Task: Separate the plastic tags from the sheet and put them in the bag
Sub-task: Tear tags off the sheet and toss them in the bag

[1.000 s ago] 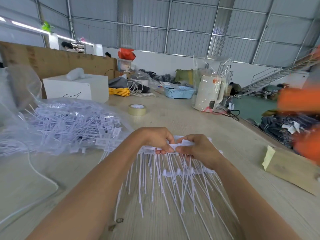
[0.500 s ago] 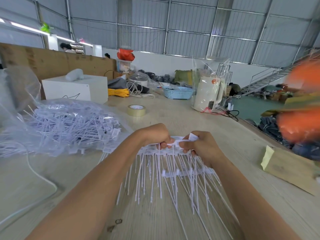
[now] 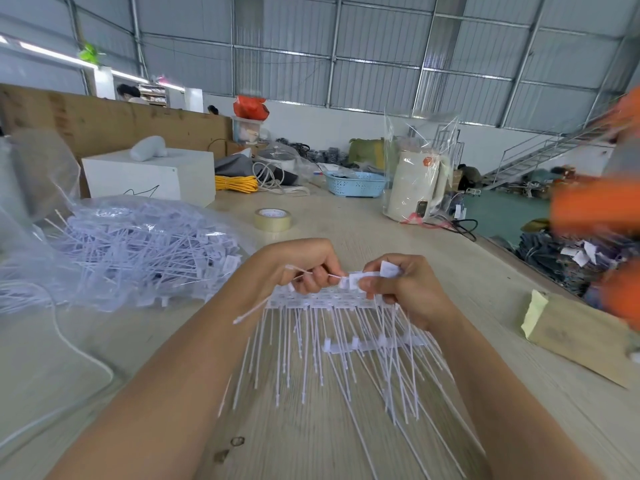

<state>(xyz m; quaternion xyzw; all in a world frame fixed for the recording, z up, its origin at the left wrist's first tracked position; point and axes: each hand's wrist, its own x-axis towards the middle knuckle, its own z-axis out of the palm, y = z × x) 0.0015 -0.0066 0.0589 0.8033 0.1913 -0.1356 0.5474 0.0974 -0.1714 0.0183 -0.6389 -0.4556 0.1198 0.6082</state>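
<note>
- Something orange (image 3: 595,209) is showing at the right edge, too blurry to tell what it is.
- The far tips of the thin white strands are blurring near the bottom, and some are running under the right forearm where they are hard to follow.
- The fingertips of both hands are partly hiding behind the white pieces, so the exact grip is hard to see.
- The left hand (image 3: 304,265) is curling over the top of the sheet of tags (image 3: 325,301), and its fingers are pinching a single thin tag (image 3: 258,310) that is sticking out down and to the left.
- The right hand (image 3: 401,285) is sitting just beside the left hand, with its thumb and fingers curling tight around the small flat heads at the top edge of the sheet.
- Both forearms are reaching in from the bottom and meeting in the middle.
- The sheet of tags is hanging between the two hands above the wooden table (image 3: 346,223), with its long strands fanning down toward the person.
- The clear bag (image 3: 114,251) is lying on the table to the left, full of loose white tags, near the left hand but apart from it.
- A roll of tape (image 3: 273,220) is sitting on the table behind the hands.
</note>
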